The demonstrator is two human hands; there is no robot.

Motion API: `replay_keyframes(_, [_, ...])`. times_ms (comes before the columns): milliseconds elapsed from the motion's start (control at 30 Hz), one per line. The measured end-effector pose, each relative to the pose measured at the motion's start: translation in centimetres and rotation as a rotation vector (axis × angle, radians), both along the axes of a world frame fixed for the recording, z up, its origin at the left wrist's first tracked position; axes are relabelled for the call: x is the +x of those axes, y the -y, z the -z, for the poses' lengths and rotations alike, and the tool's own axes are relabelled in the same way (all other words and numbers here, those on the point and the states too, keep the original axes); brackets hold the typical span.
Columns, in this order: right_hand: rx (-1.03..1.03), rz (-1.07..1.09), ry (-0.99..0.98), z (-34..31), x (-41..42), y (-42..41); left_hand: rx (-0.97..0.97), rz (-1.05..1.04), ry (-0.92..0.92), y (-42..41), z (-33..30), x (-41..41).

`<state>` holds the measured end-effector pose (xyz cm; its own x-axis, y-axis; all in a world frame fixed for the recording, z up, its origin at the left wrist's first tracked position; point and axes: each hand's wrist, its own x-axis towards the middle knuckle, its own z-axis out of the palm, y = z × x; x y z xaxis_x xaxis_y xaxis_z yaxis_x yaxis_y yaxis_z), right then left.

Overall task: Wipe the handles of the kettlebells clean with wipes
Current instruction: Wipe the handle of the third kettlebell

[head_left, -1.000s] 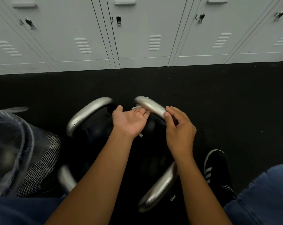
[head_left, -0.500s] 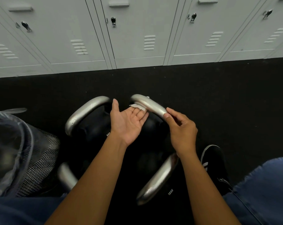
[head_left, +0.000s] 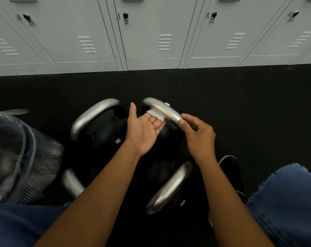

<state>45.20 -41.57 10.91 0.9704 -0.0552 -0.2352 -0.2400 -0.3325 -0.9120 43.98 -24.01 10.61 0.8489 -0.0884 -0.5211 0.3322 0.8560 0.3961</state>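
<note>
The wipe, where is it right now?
In the head view, the white wipe sits near the middle, draped around the far right kettlebell handle, with the left hand pressing it from underneath and the right hand beside it.

Silver handles [head_left: 161,109] gleam on black kettlebells [head_left: 104,132], a white wipe [head_left: 155,115] tucked beneath one. Pale grey lockers [head_left: 151,32] span the top, the floor [head_left: 240,97] is black, black mesh bin [head_left: 42,168] lower left, blue denim [head_left: 284,202] lower right.

Head cam, wide-angle, looks fwd and steeply down, close over kettlebells [head_left: 115,132], lockers [head_left: 151,32] beyond
</note>
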Motion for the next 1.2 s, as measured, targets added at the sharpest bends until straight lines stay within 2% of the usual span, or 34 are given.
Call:
replay_keyframes(133, [-0.011,-0.002,0.005,0.1,0.0,0.0,-0.175,-0.23,-0.064,-0.9,0.2,0.7])
replay_keyframes(367, [-0.006,-0.008,0.009,0.1,-0.1,0.0,0.064,0.079,0.009,0.8,0.0,-0.1])
replay_keyframes(533, [-0.023,-0.016,0.01,0.0,0.0,0.1,-0.103,-0.177,-0.056,-0.9,0.2,0.5])
replay_keyframes(733, [-0.028,-0.01,0.031,0.1,-0.4,0.0,0.126,0.146,0.071,2.1,-0.6,-0.7])
replay_keyframes(900, [-0.027,-0.008,0.023,0.1,-0.3,0.0,0.031,-0.077,-0.03,0.0,0.1,0.0])
replay_keyframes(967, [-0.021,-0.01,0.022,0.2,-0.2,0.0,0.06,-0.038,-0.009,-0.2,0.1,-0.1])
replay_keyframes(1100, [0.041,0.002,0.003,0.3,-0.3,0.2,0.173,0.193,0.091,1.6,0.0,-0.8])
replay_keyframes(1200, [0.056,-0.002,-0.022,0.2,-0.1,0.2,0.109,0.069,0.021,1.1,0.0,-0.5])
